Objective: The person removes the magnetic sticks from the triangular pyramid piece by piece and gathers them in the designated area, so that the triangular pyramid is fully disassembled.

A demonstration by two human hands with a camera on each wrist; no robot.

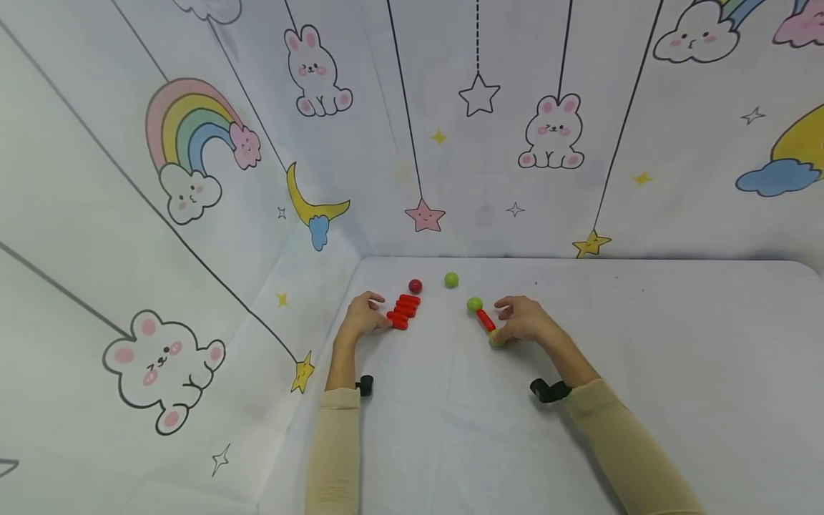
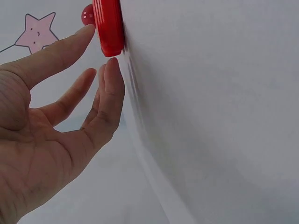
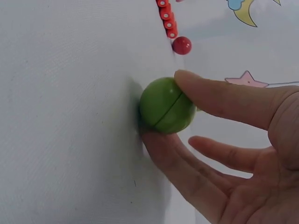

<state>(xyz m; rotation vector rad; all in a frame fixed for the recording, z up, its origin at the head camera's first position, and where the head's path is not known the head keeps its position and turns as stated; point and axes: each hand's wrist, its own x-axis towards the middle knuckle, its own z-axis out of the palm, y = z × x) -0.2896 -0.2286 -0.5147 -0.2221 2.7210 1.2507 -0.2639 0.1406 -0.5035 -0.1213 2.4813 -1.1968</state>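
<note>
My right hand point(image 1: 524, 320) pinches a green ball point(image 3: 164, 106) between thumb and fingers, low at the white tabletop. In the head view this ball sits at the near end of a short red rod point(image 1: 486, 320), with another green ball point(image 1: 474, 305) at the rod's far end. My left hand point(image 1: 363, 315) is beside several red rods point(image 1: 402, 312) lying side by side in a slanted row. Its fingers are gently bent and apart, the thumb tip right at the side of the nearest rod point(image 2: 110, 28) in the left wrist view.
A dark red ball point(image 1: 415, 286) lies just beyond the row of rods. One more green ball point(image 1: 451, 280) is further back on the white table point(image 1: 450, 429). Printed white cloth walls point(image 1: 476, 179) rise behind and along the left side.
</note>
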